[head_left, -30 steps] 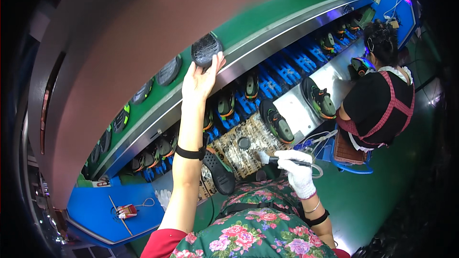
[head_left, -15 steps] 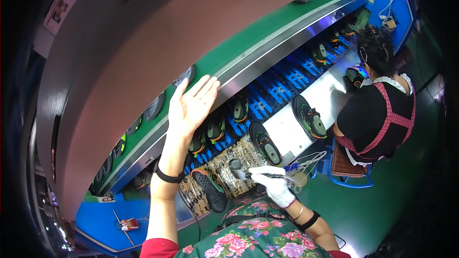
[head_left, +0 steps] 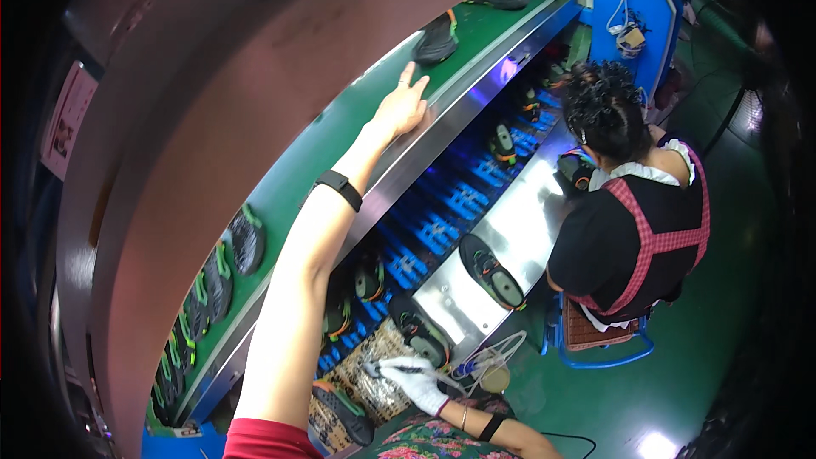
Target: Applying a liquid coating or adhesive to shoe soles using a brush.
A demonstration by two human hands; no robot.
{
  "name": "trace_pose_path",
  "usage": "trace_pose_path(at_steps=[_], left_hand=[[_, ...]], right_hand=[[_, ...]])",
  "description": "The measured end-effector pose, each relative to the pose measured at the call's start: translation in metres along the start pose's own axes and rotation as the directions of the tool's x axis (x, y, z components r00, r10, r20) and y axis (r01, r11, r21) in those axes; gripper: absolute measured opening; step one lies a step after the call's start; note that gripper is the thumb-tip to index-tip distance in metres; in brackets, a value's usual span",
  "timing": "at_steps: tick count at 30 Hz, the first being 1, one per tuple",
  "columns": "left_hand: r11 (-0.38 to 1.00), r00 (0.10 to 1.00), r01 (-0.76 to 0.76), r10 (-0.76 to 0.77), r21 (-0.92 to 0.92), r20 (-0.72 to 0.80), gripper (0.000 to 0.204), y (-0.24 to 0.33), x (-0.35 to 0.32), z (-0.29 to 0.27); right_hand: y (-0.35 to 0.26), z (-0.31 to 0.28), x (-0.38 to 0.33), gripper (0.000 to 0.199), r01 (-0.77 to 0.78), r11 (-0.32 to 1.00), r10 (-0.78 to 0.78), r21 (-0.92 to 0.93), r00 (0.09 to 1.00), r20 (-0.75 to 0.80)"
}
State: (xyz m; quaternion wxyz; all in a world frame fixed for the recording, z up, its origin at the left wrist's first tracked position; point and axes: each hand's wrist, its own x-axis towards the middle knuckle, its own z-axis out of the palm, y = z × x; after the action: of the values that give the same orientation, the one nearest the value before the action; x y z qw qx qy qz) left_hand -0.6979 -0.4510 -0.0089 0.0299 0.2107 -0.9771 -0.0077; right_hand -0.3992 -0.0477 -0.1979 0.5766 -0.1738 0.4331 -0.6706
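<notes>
My bare left hand (head_left: 401, 109) reaches over the edge of the green upper conveyor belt (head_left: 327, 132). Its fingers are stretched toward a black shoe sole (head_left: 436, 41) with a green and orange edge, its fingertips close to it; whether they touch it I cannot tell. My right hand (head_left: 416, 381), in a white glove, is closed around a brush (head_left: 372, 368) low over the tape-covered work surface (head_left: 382, 395). On that surface, nearer me, lies a dark sole (head_left: 344, 414) with an orange rim. A black shoe (head_left: 421, 336) is just beyond the glove.
Another shoe (head_left: 493, 274) lies on the metal bench (head_left: 455, 297). A lower line of blue racks (head_left: 438, 234) carries several shoes. More soles (head_left: 248, 242) sit on the belt's left stretch. At the right a co-worker (head_left: 637, 204) sits on a stool (head_left: 586, 327). A brown panel (head_left: 204, 119) overhangs the belt.
My left hand has moved up and right over the belt, toward a sole there. The view has shifted. My right hand still holds the brush.
</notes>
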Motion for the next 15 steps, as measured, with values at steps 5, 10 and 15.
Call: trace_pose_path(at_steps=[5, 10, 15], left_hand=[[0.988, 0.991, 0.095, -0.105, 0.125, 0.081, 0.058, 0.003, 0.068, 0.004], [0.998, 0.998, 0.032, -0.035, 0.062, 0.048, 0.038, -0.012, 0.064, -0.006], [0.998, 0.968, -0.051, 0.044, -0.022, -0.245, 0.035, -0.014, -0.047, -0.019]], right_hand=[[0.009, -0.012, 0.005, 0.019, -0.086, 0.995, 0.085, 0.057, 0.996, 0.02], [0.009, -0.019, 0.006, 0.02, -0.096, 0.995, 0.096, -0.002, 0.991, 0.089], [-0.002, -0.014, 0.0, 0.022, -0.046, 0.999, 0.046, -0.003, 0.99, 0.129]])
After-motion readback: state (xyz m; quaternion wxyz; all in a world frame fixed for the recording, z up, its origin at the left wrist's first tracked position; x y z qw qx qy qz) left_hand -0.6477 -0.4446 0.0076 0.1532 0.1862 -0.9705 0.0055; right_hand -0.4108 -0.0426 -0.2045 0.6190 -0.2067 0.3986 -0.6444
